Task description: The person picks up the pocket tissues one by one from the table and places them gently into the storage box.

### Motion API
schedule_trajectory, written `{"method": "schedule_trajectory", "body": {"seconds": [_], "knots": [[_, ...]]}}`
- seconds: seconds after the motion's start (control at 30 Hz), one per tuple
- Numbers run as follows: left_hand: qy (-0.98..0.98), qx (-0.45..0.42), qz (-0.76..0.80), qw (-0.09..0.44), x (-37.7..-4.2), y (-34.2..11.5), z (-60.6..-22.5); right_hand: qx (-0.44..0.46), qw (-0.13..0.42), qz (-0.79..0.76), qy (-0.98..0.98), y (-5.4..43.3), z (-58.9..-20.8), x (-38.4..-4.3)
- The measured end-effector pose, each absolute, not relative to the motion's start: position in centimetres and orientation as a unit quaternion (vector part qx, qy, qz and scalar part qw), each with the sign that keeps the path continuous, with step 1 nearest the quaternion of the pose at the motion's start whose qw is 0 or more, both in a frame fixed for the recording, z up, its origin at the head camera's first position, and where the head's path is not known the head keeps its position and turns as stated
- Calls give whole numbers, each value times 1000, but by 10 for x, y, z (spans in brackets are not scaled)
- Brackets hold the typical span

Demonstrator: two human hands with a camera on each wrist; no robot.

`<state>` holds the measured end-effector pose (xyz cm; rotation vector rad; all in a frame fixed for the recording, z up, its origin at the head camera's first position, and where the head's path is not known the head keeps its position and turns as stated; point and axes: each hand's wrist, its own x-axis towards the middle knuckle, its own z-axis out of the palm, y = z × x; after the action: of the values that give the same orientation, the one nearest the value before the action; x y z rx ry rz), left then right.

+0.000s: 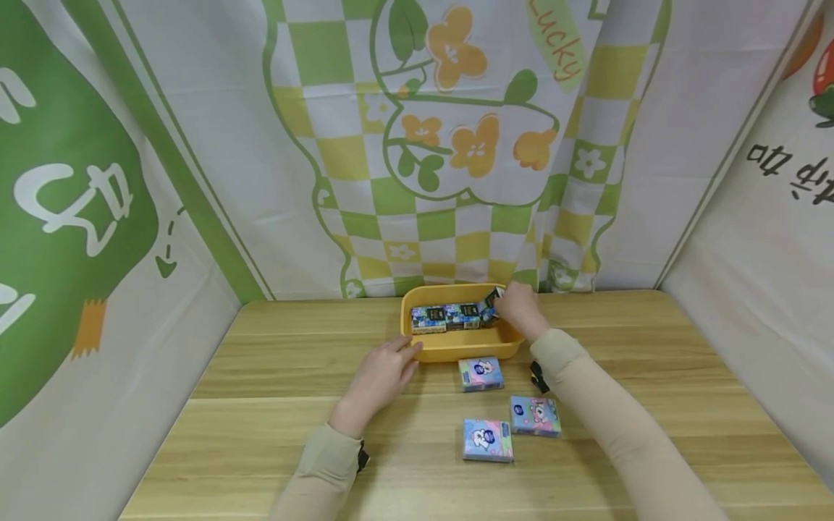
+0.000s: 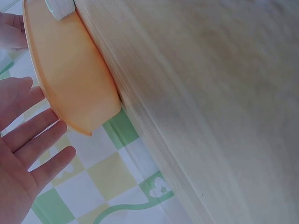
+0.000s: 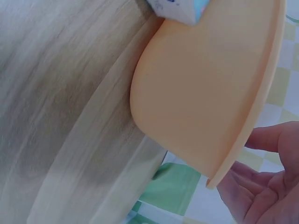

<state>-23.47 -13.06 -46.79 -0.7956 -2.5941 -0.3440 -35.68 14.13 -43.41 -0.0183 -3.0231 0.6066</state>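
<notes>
Arms, one pair, pale-sleeved. Left arm [image 1: 318, 472]: angled forward and inward; left hand [image 1: 383, 375] back uppermost, fingers extended and, in the left wrist view, spread apart. Right arm [image 1: 609, 420]: reaching farther forward, slanted inward; right hand [image 1: 523, 307] turned down, thumb and fingers bent in a pinch, fingertips partly hidden. Hands well apart, uncrossed.

Bright head view, dimmer wrist views.
</notes>
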Motion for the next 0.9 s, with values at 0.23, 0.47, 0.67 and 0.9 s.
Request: {"method": "schedule_trajectory", "body": {"seconds": [0.23, 0.47, 0.67, 0.9], "knots": [[-928, -286, -125, 201, -235, -131, -469, -16, 49, 167, -985, 138, -432, -356], [-928, -287, -123, 203, -236, -131, -470, -17, 49, 158, -986, 138, -431, -356], [-928, -286, -126, 204, -235, -130, -468, -10, 58, 169, -984, 138, -431, -356], [-927, -288, -126, 204, -235, -131, -468, -2, 65, 161, -985, 140, -434, -357]]}}
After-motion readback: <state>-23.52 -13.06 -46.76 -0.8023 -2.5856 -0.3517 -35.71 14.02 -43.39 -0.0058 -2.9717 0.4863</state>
